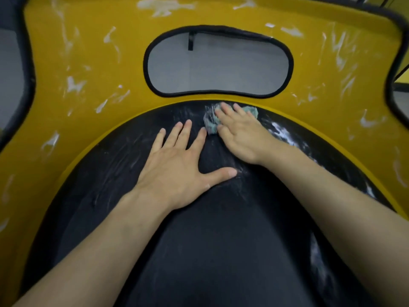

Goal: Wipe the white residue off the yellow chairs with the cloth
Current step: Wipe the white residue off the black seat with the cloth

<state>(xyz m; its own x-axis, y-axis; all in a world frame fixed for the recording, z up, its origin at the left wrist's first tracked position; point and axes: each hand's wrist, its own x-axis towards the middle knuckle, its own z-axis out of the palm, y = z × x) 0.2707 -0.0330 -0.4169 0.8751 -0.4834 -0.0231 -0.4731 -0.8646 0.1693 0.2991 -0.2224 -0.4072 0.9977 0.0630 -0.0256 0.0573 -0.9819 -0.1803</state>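
Yellow chair white-smeared, black seat, seemingly grey-green cloth

The black seat carries the cloth just below the oval opening, white residue streaked beside it.

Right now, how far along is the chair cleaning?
Early. The middle of the black seat looks mostly wiped, faint smears only. The right hand presses the cloth at its back edge; the left hand rests flat beside it. White residue streaks the yellow backrest and the seat's right side.

The left hand and right hand are bare, forearms uncovered, nails short.
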